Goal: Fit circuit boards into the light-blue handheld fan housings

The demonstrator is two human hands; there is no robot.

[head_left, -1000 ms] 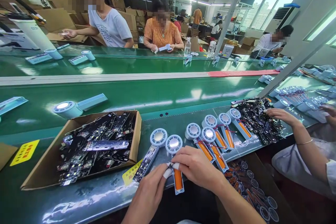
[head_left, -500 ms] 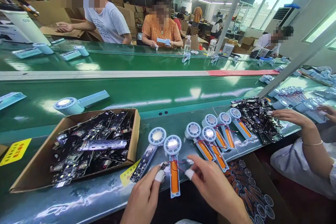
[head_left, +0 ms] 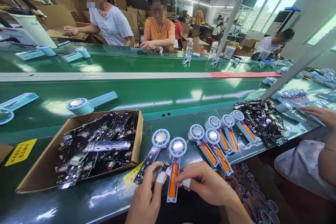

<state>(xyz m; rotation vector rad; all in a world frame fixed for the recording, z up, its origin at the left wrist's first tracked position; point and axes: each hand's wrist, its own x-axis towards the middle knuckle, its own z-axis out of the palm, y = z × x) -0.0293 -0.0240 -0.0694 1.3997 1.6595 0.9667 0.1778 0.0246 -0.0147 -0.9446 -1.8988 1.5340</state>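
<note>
— What was each grip doing at that moment?

— The left hand (head_left: 147, 197) had thumb and taped forefinger pinching a small dark circuit board (head_left: 163, 168), held just beside the handle of the fan half-shell (head_left: 174, 168). The right hand (head_left: 207, 183) pressed its taped fingertip (head_left: 186, 182) against the handle's right edge, beside the orange battery (head_left: 172, 181); fingers curled, pinching nothing I could make out.

— And where did that shell lie?

— On the near edge of the surface (head_left: 105, 196), round head away from the person, handle pointing back at them. Just left of it lay a second shell (head_left: 154, 148) with a board already in its handle.

— What lay further out?

— A cardboard box (head_left: 39, 168) of dark boards to the left, a row of battery-fitted shells (head_left: 217, 141) to the right, then a loose heap of boards (head_left: 262, 120). A co-worker's hand (head_left: 319, 113) rested beyond that heap. On the green belt (head_left: 157, 94) a blue fan (head_left: 86, 104) lay alone.
</note>
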